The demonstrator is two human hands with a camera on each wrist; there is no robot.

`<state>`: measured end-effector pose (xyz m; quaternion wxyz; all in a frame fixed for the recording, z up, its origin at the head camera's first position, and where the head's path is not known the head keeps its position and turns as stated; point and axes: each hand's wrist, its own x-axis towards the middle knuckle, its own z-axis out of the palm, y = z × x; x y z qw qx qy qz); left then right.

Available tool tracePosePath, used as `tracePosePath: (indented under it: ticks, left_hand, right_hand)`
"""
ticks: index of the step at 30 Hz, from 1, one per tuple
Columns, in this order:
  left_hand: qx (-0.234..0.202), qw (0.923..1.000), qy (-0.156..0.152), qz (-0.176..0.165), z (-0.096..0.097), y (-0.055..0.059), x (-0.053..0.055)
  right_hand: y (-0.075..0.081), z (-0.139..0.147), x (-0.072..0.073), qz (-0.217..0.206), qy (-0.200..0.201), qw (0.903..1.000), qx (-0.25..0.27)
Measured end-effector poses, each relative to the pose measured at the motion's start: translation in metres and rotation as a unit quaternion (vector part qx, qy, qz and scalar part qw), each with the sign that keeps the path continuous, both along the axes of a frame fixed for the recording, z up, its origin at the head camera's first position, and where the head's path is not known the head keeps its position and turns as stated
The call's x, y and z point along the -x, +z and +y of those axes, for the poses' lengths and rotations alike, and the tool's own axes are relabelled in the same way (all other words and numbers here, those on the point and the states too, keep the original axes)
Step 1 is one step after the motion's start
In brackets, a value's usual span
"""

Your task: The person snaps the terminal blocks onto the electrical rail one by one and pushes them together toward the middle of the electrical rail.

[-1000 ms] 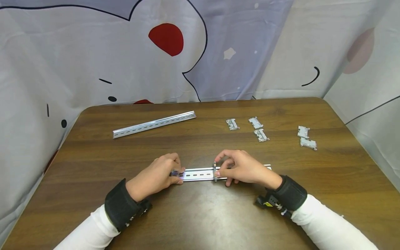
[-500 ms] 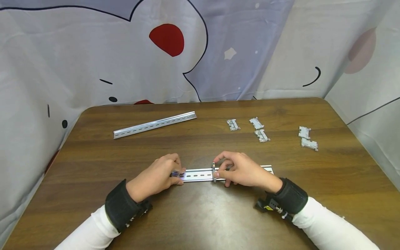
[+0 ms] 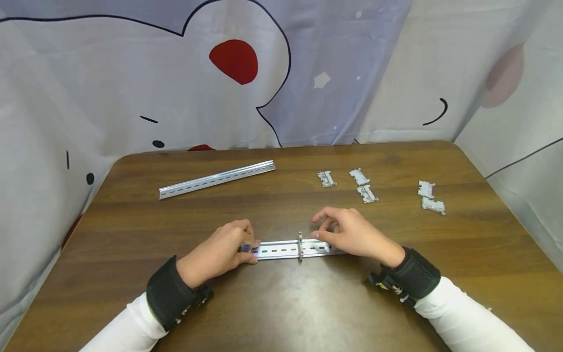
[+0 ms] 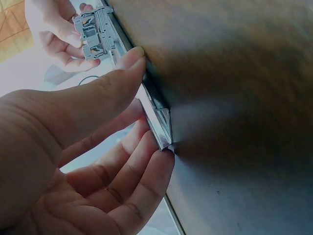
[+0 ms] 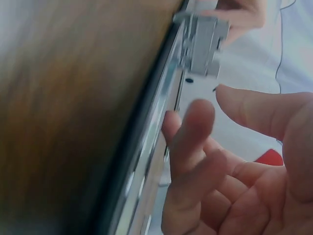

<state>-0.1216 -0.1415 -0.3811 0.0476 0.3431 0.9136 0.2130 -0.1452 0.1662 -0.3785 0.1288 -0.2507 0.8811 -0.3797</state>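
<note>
A slotted metal DIN rail (image 3: 277, 250) lies across the middle of the table. My left hand (image 3: 222, 252) grips its left end between thumb and fingers, as the left wrist view shows. One grey terminal block (image 3: 300, 246) stands upright on the rail; the left wrist view shows the side of this terminal block (image 4: 93, 36) with its metal contacts. To the right of the block, my right hand (image 3: 356, 234) hovers over the rail, its fingers loosely bent and holding nothing. In the right wrist view a gap separates the thumb from the terminal block (image 5: 203, 46). The right hand hides the rail's right end.
A second, longer DIN rail (image 3: 217, 180) lies slanted at the back left. Loose terminal blocks lie flat at the back right, some near the middle (image 3: 367, 194) and a pair (image 3: 433, 205) farther right. A patterned cloth (image 3: 321, 58) hangs behind the wooden table (image 3: 281, 308).
My right hand has let go of the terminal block and drawn back a little to the right. The block stays on the rail, and my left hand keeps its grip.
</note>
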Motion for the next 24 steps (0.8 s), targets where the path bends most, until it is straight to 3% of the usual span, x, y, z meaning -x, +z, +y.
tracePosePath:
  ticks: [3,9,16,24]
  left_hand:
    - [-0.004,1.0,0.0,-0.001,0.0,-0.001,0.0]
    - [-0.006,0.9999,-0.004,0.008,0.0,-0.002,0.001]
    - [-0.007,0.9999,-0.002,0.009,-0.001,-0.003,-0.001]
    - [-0.008,0.9999,0.002,0.008,0.0,-0.002,-0.001]
  right_hand:
    - [0.0,0.007,0.004,0.031,-0.018,0.9983,-0.045]
    - [0.011,0.027,0.012,0.042,-0.037,0.9901,-0.129]
    - [0.031,0.056,0.019,0.038,-0.087,0.9667,-0.237]
    - [0.041,0.097,0.027,0.034,-0.109,0.9527,-0.282]
